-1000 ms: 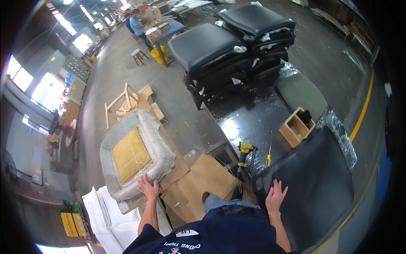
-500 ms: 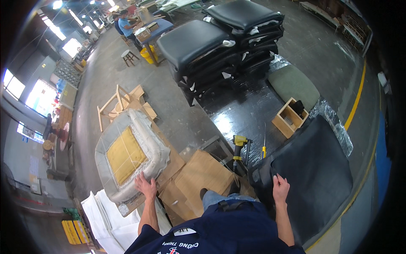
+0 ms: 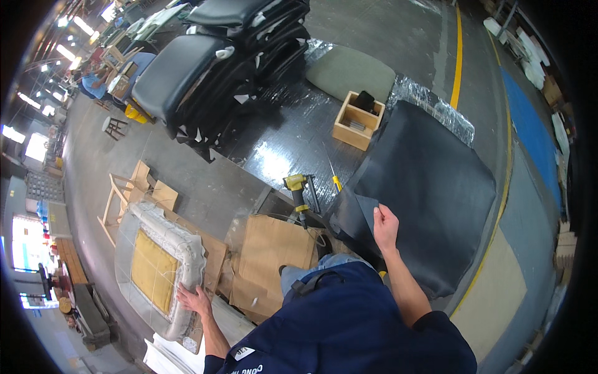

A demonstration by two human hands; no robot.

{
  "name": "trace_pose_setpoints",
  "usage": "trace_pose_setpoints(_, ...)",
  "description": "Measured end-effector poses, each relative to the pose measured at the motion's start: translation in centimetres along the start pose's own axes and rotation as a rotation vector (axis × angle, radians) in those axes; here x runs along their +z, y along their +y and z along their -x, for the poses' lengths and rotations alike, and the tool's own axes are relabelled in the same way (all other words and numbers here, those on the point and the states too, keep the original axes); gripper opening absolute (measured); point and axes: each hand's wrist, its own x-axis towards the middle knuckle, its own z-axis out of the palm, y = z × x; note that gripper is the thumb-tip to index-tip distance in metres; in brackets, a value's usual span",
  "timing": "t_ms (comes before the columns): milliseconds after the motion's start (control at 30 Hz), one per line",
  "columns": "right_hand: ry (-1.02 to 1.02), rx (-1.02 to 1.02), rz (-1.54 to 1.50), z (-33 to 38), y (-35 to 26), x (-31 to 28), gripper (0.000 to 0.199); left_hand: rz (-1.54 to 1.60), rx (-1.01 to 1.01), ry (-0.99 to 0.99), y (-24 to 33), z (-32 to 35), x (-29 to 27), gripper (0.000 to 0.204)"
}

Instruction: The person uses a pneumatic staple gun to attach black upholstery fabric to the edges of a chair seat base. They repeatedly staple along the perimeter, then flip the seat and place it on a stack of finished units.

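Observation:
To my left lies a padded seat frame (image 3: 190, 249) with whitish padding around its rim and a yellow panel (image 3: 153, 272) in its middle. My left hand (image 3: 195, 300) rests on the padding at its near right edge, fingers apart. On the right, a black leather-like cover (image 3: 430, 187) is spread over the worktop. My right hand (image 3: 385, 225) pinches a lifted flap at its near left edge, showing a bluish-grey face. Left of the cover are a yellow-and-black staple gun (image 3: 299, 190) and a yellow-handled screwdriver (image 3: 337, 182).
A two-part wooden box (image 3: 349, 134) with a black item and staple strips stands beyond the cover, near a grey-green pad (image 3: 351, 71). Stacked black cushions (image 3: 180, 75) rise at the far left. Cardboard (image 3: 271, 249) lies before me; a wooden frame (image 3: 118, 199) sits beyond the seat.
The view has swung right, so things sit further left in it. My right hand has lifted and folded back the cover's edge. My left hand stays on the padding.

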Motion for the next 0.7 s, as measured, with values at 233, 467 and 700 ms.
trace_pose_setpoints(233,0.052,0.014,-0.082,-0.1,0.0,0.1,0.024,0.025,0.000,-0.014,0.2,0.1,-0.4,0.080)
trace_pose_setpoints(467,0.170,-0.161,0.004,-0.9,-1.1,-0.6,0.021,-0.001,0.012,-0.016,-0.3,-0.4,-0.3,0.082)
trace_pose_setpoints(700,0.104,-0.200,0.061,-1.0,-4.4,-3.1,0.018,-0.028,0.036,-0.002,-0.1,-0.2,-0.1,0.082)
